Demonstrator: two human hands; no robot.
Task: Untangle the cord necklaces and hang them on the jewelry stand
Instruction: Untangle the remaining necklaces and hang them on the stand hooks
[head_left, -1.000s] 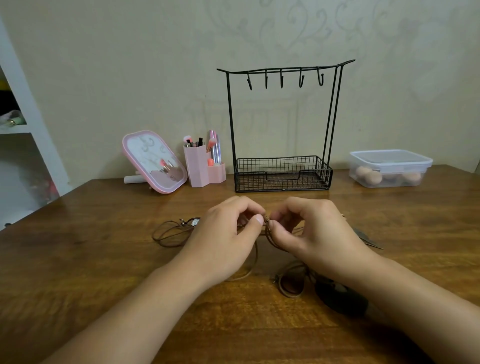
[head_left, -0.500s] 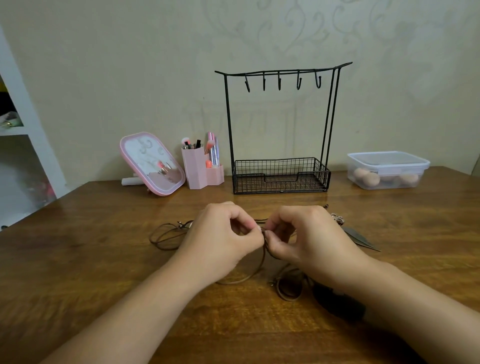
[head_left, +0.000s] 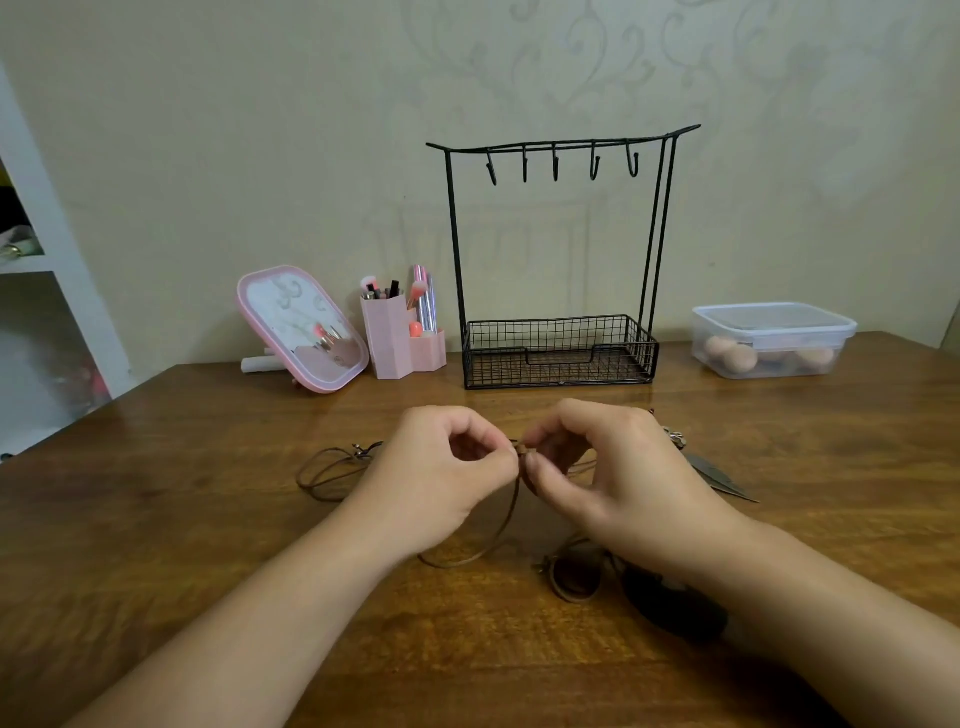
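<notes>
Brown cord necklaces (head_left: 488, 540) lie tangled on the wooden table (head_left: 156, 519), with loops spreading left (head_left: 324, 470) and near my right wrist (head_left: 571, 579). My left hand (head_left: 441, 483) and my right hand (head_left: 618, 467) meet over the tangle, each pinching the cord at a small brown knot (head_left: 523, 451) between thumb and forefinger. A dark leaf-shaped pendant (head_left: 719, 475) lies to the right of my right hand. A dark pendant (head_left: 670, 605) sits under my right forearm. The black wire jewelry stand (head_left: 558, 260) stands behind, its several hooks bare.
A pink tilted mirror (head_left: 304, 327) and a pink brush holder (head_left: 400, 338) stand left of the stand. A clear lidded box (head_left: 771, 340) with makeup sponges sits at the right rear. A white shelf unit (head_left: 47, 270) borders the table's left side.
Both hands have stayed together on the knot, shifting slightly away from me. The hanging cord loop below them has lengthened a little.
</notes>
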